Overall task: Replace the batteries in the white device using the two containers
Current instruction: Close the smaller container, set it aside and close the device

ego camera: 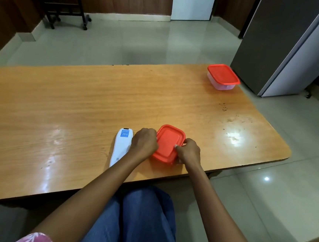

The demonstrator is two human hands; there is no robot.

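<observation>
A small container with a red lid (168,141) sits near the table's front edge, lid on. My left hand (144,143) grips its left side with curled fingers. My right hand (188,152) grips its right side, the thumb on the lid's rim. Just left of the container lies the white device (120,146), back side up, with a blue label near its far end; my left wrist covers part of it. A second container with a red lid (223,76) stands closed at the table's far right corner.
The wooden table (79,104) has a rounded right corner with scuff marks. A grey refrigerator (289,39) stands beyond the far right corner. A black wheeled stand (67,14) is on the tiled floor at the back left.
</observation>
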